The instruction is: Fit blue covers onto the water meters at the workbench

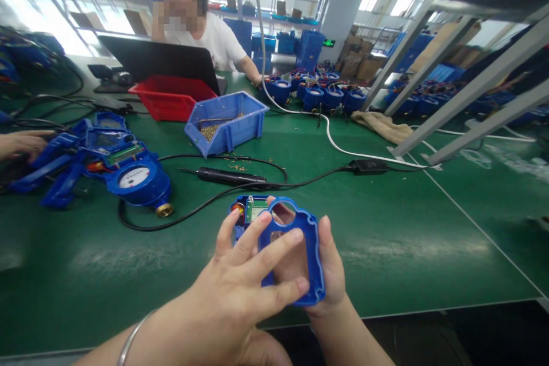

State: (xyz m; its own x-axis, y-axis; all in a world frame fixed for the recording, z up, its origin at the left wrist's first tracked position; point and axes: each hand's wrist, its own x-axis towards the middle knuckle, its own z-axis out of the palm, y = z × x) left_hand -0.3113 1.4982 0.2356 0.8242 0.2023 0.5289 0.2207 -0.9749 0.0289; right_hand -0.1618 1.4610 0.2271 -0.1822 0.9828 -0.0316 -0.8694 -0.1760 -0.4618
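While your right hand point(333, 274) grips the blue plastic frame-shaped cover point(316, 274) along its right side, thumb up beside the edge, your left hand point(240, 283) lies across the front with its fingers spread wide; how firmly those fingertips press, you cannot tell from here. A thin silver metal bangle point(132, 337) circles your left wrist. The cover is tilted up in front of you, above the near part of the green table point(386, 251), and has a round opening over a larger, roughly rectangular window. Just behind its upper left corner you have a green circuit board point(254, 210) in a blue housing, partly hidden by your fingers.

Beyond your hands lies a black pen-shaped screwdriver point(231, 177), its tip pointing left, with small brass-coloured screws point(238, 168) scattered near it. Farther off you see a blue plastic bin point(242, 132) holding more screws, and a red plastic bin point(165, 102) just beside it. To your left sits a round blue meter point(148, 187) with a white dial and a brass fitting; near the table's left side, another person's hand point(26, 146) is at some blue parts.

Across from you, a person in a white top point(223, 43) sits behind a black screen point(158, 60). Wired blue meters point(311, 97) line the far right.
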